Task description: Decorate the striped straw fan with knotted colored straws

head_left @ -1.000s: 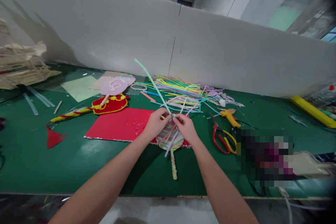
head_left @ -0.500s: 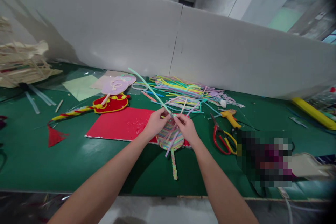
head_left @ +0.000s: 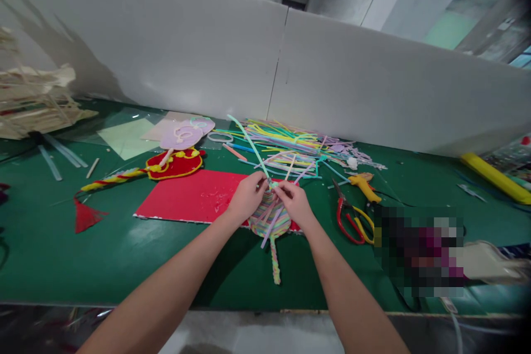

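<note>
Mint-green strip (head_left: pixel 251 142) | axis slants far-left | striped disc (head_left: pixel 284 225) | handle (head_left: pixel 275 263) points nearward

A green-topped table (head_left: pixel 108 271) carries a red board (head_left: pixel 178 196), reaching from beneath the left hand (head_left: pixel 248 196) out to its left. Farther left of that hand lies a red-and-yellow tasselled fan (head_left: pixel 178 167). Beyond both hands sprawls a pile of pastel chenille stems (head_left: pixel 286 139). Right of the right hand (head_left: pixel 296 200) rest red-and-yellow-handled cutters (head_left: pixel 341 214), a yellow glue gun (head_left: pixel 367 190) just beyond them.
</note>
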### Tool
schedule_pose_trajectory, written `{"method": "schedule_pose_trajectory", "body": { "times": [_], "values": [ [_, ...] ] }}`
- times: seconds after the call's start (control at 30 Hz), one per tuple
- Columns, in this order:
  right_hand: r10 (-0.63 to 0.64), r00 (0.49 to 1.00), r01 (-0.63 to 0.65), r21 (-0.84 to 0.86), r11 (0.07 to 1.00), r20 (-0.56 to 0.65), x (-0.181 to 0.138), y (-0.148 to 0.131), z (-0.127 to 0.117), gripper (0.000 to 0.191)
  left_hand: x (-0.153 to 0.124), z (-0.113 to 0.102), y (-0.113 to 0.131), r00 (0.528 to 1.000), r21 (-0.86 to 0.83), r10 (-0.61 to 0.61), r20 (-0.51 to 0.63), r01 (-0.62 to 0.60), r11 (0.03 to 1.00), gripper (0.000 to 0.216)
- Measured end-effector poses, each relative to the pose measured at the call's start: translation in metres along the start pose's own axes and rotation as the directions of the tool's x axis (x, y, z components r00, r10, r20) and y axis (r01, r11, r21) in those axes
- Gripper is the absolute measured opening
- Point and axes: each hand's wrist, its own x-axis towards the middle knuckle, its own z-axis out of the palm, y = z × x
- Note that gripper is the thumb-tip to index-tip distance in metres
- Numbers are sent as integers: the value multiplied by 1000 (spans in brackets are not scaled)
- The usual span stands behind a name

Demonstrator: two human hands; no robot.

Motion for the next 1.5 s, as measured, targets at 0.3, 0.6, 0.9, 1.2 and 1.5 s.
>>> {"method": "schedule_pose_trajectory", "body": {
  "times": [0.3, 0.6, 0.9, 1.2, 1.5],
  "values": [
    [-32, 996, 48, -193, 980, 87, -1, 4, 0, 14, -2, -8, 0, 958, 369, 151, 242, -235, 899, 22],
    [-10, 996, 26, -191, 981, 84, -1, 4, -1, 19, 2, -15, -1, 971, 265, 108, 211, -164, 950, 14],
    [90, 996, -89, 122, 988, -1, 2, 4, 3, 23, 5, -9, 2, 994, -176, -78, 78, 91, 980, 16],
    [118, 992, -106, 224, 969, -41, 3, 3, 6, 20, 2, 7, -2, 980, -290, -197, -41, 177, 940, 17],
    [69, 996, -63, 120, 991, -51, 1, 1, 1, 19, 3, 3, -2, 969, -370, -248, -21, 222, 902, 16]
  ]
}}
